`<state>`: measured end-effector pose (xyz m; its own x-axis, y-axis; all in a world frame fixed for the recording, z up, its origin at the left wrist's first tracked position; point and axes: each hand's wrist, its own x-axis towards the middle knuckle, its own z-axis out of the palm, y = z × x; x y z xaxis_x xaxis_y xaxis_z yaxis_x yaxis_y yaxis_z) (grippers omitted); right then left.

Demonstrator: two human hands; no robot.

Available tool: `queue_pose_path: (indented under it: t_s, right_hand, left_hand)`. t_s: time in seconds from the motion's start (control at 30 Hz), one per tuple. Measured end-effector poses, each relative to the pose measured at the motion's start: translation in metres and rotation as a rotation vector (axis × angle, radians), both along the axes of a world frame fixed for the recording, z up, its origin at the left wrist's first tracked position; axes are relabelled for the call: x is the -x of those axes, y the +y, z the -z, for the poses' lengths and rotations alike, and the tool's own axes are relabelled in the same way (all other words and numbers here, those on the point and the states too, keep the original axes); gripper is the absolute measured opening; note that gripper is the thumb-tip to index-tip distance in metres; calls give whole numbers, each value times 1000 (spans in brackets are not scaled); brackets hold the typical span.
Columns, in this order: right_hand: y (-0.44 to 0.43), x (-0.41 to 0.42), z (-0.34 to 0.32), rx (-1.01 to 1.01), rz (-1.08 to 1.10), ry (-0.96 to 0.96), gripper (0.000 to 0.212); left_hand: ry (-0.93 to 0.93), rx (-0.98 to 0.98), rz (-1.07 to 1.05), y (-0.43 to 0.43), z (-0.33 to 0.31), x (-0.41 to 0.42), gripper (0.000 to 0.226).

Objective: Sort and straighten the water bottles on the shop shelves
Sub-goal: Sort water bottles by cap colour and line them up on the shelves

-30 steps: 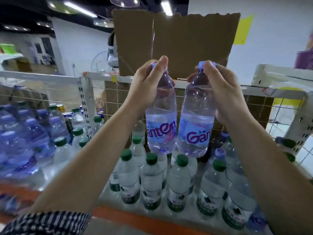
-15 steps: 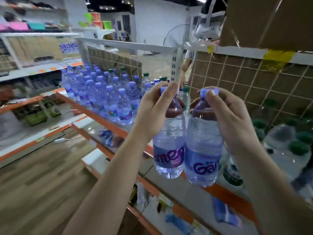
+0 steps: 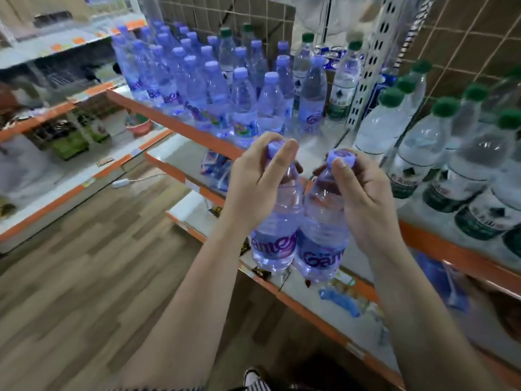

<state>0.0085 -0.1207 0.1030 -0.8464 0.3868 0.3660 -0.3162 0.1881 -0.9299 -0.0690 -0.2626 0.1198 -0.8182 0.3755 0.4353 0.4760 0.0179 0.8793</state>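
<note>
I carry two purple-capped water bottles side by side in front of the shelf. My left hand (image 3: 255, 182) grips the neck of the left bottle (image 3: 275, 241), and my right hand (image 3: 366, 201) grips the neck of the right bottle (image 3: 321, 249). Both hang upright and touch each other. On the top shelf (image 3: 180, 128) stands a block of several purple-capped bottles (image 3: 203, 80). To the right of a white perforated upright (image 3: 366, 80) stand several green-capped bottles (image 3: 439, 153).
A few green-capped bottles (image 3: 344, 83) stand mixed in at the back of the purple block. Lower orange-edged shelves (image 3: 318, 309) hold small packets. A second shelf unit (image 3: 56, 153) runs along the left. Wooden floor (image 3: 84, 277) lies between them.
I have turned left and moved along the shelf with both bottles, from the green-capped section to the purple-capped block. The bottles have come lower. Both grips are unchanged.
</note>
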Motion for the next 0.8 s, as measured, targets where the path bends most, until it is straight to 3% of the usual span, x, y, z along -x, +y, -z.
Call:
queue_pose_path:
  t_s: [0.17, 0.33, 0.53, 0.8]
  right_hand:
    - [-2, 30, 5, -38, 106, -2, 18]
    - [13, 80, -1, -147, 242, 44, 23]
    - [43, 154, -5, -228, 318, 93, 8]
    - [89, 245, 8, -270, 407, 31, 24]
  left_hand:
    - [15, -10, 49, 1, 15, 37, 39]
    - [-12, -15, 95, 17, 19, 82, 19]
    - [-54, -32, 127, 34, 22, 123, 21]
    - [-86, -58, 211, 52, 26, 168, 31]
